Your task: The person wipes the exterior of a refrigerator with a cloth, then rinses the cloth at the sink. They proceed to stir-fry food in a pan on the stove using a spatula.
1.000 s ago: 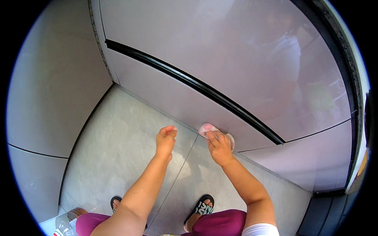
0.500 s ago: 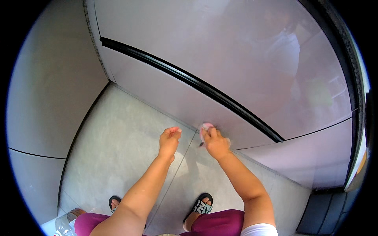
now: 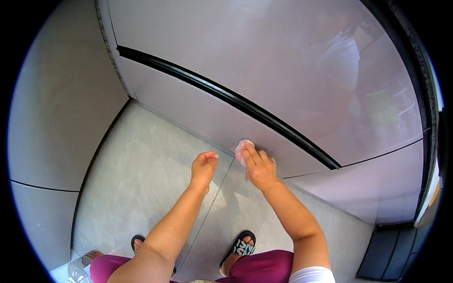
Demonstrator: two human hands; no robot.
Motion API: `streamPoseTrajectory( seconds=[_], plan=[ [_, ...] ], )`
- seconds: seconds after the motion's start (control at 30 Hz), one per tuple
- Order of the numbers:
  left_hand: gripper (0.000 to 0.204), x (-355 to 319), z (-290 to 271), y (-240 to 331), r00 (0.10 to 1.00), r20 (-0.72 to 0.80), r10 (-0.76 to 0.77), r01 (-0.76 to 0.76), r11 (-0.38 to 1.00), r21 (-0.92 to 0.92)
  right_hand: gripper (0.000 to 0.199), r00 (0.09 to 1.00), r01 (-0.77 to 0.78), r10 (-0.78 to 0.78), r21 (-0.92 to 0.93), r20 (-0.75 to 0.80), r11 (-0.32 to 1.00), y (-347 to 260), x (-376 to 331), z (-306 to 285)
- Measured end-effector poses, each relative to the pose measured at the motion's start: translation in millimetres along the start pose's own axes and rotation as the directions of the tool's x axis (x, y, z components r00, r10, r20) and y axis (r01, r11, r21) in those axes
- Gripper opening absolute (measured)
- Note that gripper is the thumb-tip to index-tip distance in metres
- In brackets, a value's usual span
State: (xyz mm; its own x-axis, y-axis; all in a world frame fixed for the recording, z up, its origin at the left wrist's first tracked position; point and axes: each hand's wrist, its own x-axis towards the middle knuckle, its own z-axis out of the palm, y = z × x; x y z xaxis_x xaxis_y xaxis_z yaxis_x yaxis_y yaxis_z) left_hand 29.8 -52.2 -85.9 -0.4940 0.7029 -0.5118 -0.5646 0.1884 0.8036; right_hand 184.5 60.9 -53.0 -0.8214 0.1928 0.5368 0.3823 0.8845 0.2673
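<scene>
My right hand (image 3: 260, 169) presses a crumpled pink and white cloth (image 3: 242, 148) against the bottom strip of a glossy pale cabinet front (image 3: 198, 109), close to the floor. The fingers lie over the cloth and hide part of it; a bit of it shows beyond the far side of the hand. To the left, my left hand (image 3: 204, 169) hangs above the floor with its fingers curled in and nothing visible in them. It touches neither the cloth nor the cabinet.
A black handle rail (image 3: 226, 96) runs slantwise across the cabinet. Another cabinet side (image 3: 52, 118) stands at the left. Below is grey tiled floor (image 3: 141, 155), where my feet stand in black sandals (image 3: 240, 246). A clear plastic container (image 3: 78, 269) sits at the lower left.
My right hand has slid the cloth slightly up and left along the panel, and its fingers now lie flatter over it. The left hand has barely moved.
</scene>
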Motion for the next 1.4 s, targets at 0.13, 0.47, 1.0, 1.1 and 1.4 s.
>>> streamPoseTrajectory(
  seconds=[0.13, 0.47, 1.0, 1.1, 1.4],
  plan=[
    [0.029, 0.4, -10.6, 2.4, 1.0, -0.023, 0.01, -0.01, 1.0, 0.011, 0.038, 0.996, -0.073, 0.071, -0.036, -0.057, 0.997, -6.9, 24.4, -22.3],
    [0.029, 1.1, -6.0, -1.7, 0.999, -0.011, -0.03, 0.031, 0.999, 0.026, 0.044, 0.981, -0.081, 0.078, 0.009, 0.177, 0.997, -9.5, -16.4, 6.0],
    [0.032, -0.8, 0.1, -9.2, 0.999, 0.032, -0.024, 0.021, 0.997, 0.074, 0.035, 0.984, 0.16, -0.157, -0.027, 0.087, 0.987, -0.7, -36.9, 49.9],
    [0.031, -1.2, -4.2, -4.7, 1.0, 0.021, -0.008, 0.006, 0.998, 0.066, 0.032, 0.968, 0.117, -0.116, 0.009, 0.222, 0.993, 1.9, -79.3, 70.0],
    [0.027, 10.3, -7.9, -15.1, 0.999, 0.009, -0.044, 0.043, 0.998, 0.034, 0.032, 0.984, 0.163, -0.161, -0.025, 0.074, 0.986, 10.5, -10.7, 7.9]
  ],
)
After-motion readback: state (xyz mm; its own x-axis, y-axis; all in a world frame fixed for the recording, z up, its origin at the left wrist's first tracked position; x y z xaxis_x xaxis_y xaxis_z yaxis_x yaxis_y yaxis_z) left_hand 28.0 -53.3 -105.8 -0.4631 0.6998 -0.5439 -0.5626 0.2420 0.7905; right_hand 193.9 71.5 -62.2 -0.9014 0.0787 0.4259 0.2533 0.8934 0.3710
